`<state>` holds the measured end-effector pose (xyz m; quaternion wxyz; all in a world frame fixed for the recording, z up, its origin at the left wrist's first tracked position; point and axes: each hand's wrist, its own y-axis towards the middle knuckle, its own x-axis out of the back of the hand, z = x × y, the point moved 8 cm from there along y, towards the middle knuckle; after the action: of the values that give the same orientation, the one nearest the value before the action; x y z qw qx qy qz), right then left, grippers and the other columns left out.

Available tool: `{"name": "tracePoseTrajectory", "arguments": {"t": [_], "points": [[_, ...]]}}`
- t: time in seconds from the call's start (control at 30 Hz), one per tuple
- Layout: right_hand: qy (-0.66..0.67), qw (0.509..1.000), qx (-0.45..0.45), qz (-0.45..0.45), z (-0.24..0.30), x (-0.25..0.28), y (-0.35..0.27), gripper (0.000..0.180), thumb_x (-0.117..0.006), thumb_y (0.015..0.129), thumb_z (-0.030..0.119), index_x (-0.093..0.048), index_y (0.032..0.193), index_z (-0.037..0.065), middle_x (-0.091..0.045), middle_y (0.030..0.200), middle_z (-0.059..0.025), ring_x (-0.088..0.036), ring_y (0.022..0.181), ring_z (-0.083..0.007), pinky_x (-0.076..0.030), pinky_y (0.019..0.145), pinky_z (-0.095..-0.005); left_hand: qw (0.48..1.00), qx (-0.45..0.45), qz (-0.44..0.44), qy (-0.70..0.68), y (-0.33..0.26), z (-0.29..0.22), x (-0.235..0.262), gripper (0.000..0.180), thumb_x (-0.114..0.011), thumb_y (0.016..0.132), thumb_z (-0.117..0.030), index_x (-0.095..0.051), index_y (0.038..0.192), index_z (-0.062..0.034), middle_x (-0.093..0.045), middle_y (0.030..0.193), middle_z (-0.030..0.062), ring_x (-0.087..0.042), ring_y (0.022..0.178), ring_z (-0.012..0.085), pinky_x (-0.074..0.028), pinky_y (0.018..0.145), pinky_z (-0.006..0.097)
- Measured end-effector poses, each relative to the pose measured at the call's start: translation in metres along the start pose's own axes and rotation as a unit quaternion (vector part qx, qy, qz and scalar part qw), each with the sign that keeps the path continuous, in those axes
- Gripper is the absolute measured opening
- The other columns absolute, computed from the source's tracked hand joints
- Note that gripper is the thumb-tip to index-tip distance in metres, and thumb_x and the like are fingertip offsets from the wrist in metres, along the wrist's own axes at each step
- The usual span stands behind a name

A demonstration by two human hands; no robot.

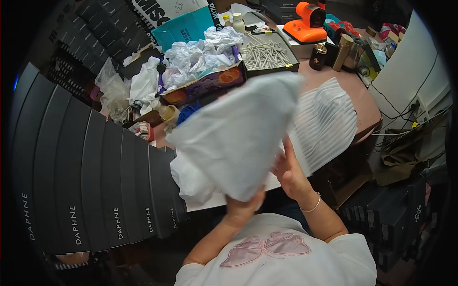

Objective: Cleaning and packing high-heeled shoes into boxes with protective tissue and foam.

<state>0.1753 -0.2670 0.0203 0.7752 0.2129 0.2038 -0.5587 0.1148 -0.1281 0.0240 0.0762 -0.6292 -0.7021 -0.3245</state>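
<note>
A row of dark, tall boxes (95, 181) is being seen at the far left, standing upright side by side with pale lettering near their lower ends. Just right of them, a white sheet of tissue paper (238, 138) is being held up above the pink desk (367, 107); it looks thin, soft and creased, with a broad rumpled lower part and a pointed top. Its long axis is running from lower left to upper right, the point being aimed up and away from the person. The left hand (243, 207) is being closed around the sheet's lower edge. The right hand (288, 171) is being held against the sheet's right edge with fingers bent; whether it is gripping cannot be told.

Behind the sheet, a purple open box (205, 83) is being filled with crumpled white paper, and a teal flat package (183, 28) is lying beyond it. Further right, a tray of white sticks (265, 55) and an orange device (307, 21) are being seen.
</note>
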Motion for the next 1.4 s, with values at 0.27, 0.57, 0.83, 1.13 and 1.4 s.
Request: {"name": "tracePoseTrajectory", "arguments": {"t": [0.27,0.57,0.83,1.13,1.4], "points": [[0.183,0.972,-0.039,-0.142,-0.03,0.08,-0.035,0.061,-0.045,0.097,0.041,-0.033,0.142,0.002,-0.049,0.137,-0.0153,-0.053,0.122,-0.0261,-0.045,0.103,-0.0414,0.938,-0.16,0.304,0.057,0.058,-0.032,-0.069,0.091,-0.066,0.078,-0.004,-0.016,0.153,-0.0119,-0.061,0.082,0.016,-0.063,0.075,0.0323,-0.051,0.068,0.039],[0.027,0.97,-0.01,-0.242,0.055,0.155,-0.046,0.046,-0.059,0.085,0.015,-0.049,0.127,-0.001,-0.059,0.118,-0.0109,-0.057,0.108,-0.0202,-0.046,0.095,-0.0354,0.828,-0.059,0.411,0.377,0.111,0.172,-0.153,0.026,-0.063,0.08,-0.016,-0.064,0.102,-0.0044,-0.065,0.095,0.0185,-0.063,0.092,0.0359,-0.052,0.079,0.043],[-0.357,0.902,-0.219,0.1,-0.027,0.086,0.027,0.058,-0.069,0.077,0.016,-0.05,0.129,-0.002,-0.062,0.113,-0.0135,-0.06,0.099,-0.0218,-0.047,0.089,-0.0339,0.99,-0.057,0.078,0.104,0.221,0.126,-0.044,0.009,-0.06,0.075,-0.001,-0.059,0.084,0.0003,-0.063,0.072,0.0145,-0.064,0.066,0.0272,-0.049,0.062,0.035],[-0.535,0.838,-0.093,0.052,-0.047,0.071,0.047,0.072,-0.068,0.086,0.031,-0.034,0.145,0.009,-0.057,0.12,-0.0196,-0.064,0.092,-0.0269,-0.054,0.077,-0.0365,0.994,0.037,0.102,-0.031,0.148,0.08,-0.032,0.013,-0.059,0.082,0.0,-0.059,0.095,0.0023,-0.064,0.083,0.009,-0.063,0.073,0.0142,-0.05,0.066,0.027],[-0.66,0.732,0.169,0.018,-0.02,0.067,0.091,0.061,-0.067,0.086,0.017,-0.039,0.137,-0.001,-0.055,0.122,-0.0261,-0.062,0.099,-0.04,-0.052,0.083,-0.0438,0.952,0.194,0.106,-0.21,0.039,0.075,0.006,0.02,-0.059,0.092,-0.013,-0.062,0.104,0.0028,-0.065,0.094,0.011,-0.064,0.08,0.0149,-0.053,0.067,0.027]]}}
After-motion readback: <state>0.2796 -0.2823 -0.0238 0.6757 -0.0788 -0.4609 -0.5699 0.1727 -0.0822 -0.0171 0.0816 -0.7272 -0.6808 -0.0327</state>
